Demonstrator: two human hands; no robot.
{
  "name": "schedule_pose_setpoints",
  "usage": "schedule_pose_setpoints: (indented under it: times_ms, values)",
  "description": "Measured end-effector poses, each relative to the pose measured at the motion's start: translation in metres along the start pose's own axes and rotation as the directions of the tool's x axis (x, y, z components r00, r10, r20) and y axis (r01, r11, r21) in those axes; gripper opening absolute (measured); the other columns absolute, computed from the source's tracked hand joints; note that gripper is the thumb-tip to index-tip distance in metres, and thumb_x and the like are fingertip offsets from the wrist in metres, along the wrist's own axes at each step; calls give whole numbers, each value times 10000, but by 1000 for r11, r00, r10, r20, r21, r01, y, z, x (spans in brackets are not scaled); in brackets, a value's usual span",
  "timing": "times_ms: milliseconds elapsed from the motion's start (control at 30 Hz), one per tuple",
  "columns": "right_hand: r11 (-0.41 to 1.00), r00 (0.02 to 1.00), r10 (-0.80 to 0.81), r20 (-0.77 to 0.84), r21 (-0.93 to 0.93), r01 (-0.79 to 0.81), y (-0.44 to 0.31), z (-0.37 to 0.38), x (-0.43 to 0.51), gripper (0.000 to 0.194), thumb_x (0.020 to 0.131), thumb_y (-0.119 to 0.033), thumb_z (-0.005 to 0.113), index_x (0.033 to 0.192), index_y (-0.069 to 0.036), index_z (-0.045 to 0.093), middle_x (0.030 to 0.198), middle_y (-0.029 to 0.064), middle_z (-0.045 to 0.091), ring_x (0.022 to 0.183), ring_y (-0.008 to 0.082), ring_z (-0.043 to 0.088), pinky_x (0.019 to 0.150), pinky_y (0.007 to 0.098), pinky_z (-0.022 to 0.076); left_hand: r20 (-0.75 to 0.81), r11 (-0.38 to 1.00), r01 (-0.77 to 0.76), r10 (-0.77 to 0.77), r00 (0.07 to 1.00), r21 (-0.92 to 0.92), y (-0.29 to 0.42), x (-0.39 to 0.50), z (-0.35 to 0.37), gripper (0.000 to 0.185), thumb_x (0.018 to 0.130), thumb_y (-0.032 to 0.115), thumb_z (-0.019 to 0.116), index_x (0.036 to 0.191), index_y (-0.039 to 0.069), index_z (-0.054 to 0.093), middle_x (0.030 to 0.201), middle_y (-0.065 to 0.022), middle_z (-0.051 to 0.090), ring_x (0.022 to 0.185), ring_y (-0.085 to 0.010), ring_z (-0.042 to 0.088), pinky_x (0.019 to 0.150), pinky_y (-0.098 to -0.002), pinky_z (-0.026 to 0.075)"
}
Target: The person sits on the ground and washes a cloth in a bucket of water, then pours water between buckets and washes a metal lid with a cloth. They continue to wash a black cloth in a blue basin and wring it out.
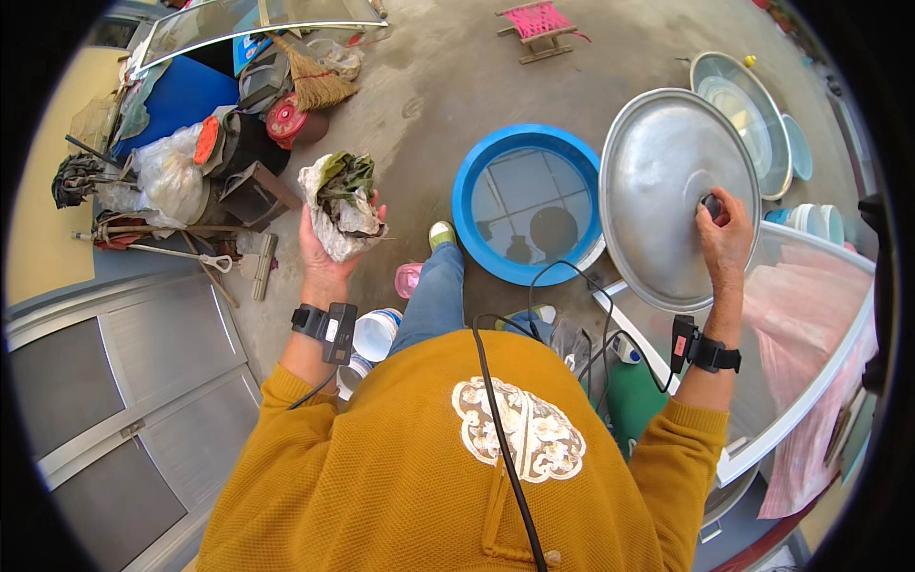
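Note:
My left hand (325, 239) holds a crumpled, dirty whitish bundle (343, 214) with wilted green leaves on top. Its palm is turned up beneath the bundle. With my right hand (725, 232) I grip the dark knob (710, 206) of a large round metal lid (661, 164), tilted so its outer face shows. Between my hands, a blue plastic basin (475, 250) stands on the floor with water in it, reflecting a tiled pattern. The lid's edge overlaps the basin's right rim in this view; whether they touch I cannot tell.
A low stool with pink webbing (536, 21) stands ahead. Metal and plastic basins (775, 168) are at the right, near a framed glass panel (779, 286) with pink cloth. A straw broom (314, 79), a red-lidded container (289, 118) and bags crowd the left. White buckets (375, 336) sit by my leg.

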State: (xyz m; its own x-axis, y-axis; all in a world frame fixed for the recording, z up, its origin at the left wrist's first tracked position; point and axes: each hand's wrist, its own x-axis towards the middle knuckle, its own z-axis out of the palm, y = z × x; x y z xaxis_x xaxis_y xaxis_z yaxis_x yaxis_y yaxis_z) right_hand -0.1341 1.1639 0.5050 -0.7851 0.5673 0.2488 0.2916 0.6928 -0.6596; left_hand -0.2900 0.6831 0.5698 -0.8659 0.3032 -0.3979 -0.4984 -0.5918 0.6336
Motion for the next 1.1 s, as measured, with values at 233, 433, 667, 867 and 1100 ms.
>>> schedule_pose_setpoints:
  times_ms: [233,433,667,867,1100]
  values:
    - [982,985,169,-21,-77,-170,-55,40,-86,261,692,-79,627,949,-34,627,798,115,553,633,234,568,617,329,474,148,952,306,-301,942,-10,-6,26,-9,589,917,456,397,1359,69,371,1318,-186,457,1135,-363,507,942,-554,431]
    - [956,958,284,-46,-67,-287,-150,81,-133,296,656,-54,634,950,-56,607,827,125,529,707,290,562,651,366,477,194,739,627,-672,715,246,-1,44,10,471,932,349,459,1276,29,479,1214,-135,560,1088,-240,549,931,-363,461]
    - [955,960,278,-37,116,-272,-214,161,-136,294,635,-22,629,925,-47,589,829,134,514,799,318,544,709,388,471,195,597,706,-798,570,381,13,82,14,433,925,329,491,1241,34,511,1151,-101,595,1024,-211,574,896,-347,473]
    - [867,904,425,47,265,-421,-224,194,-121,358,704,-95,700,1041,-40,590,916,142,525,854,322,541,747,392,467,103,587,580,-748,656,566,16,113,14,402,915,286,517,1213,15,524,1140,-98,602,1000,-181,588,870,-319,482]
    - [297,865,439,242,870,-394,-263,196,-147,868,740,-382,738,1408,-57,290,1371,210,373,1261,346,393,1014,401,362,140,518,319,-666,732,794,-6,112,20,358,888,199,580,1169,-15,518,1047,-94,627,910,-159,618,813,-285,497]
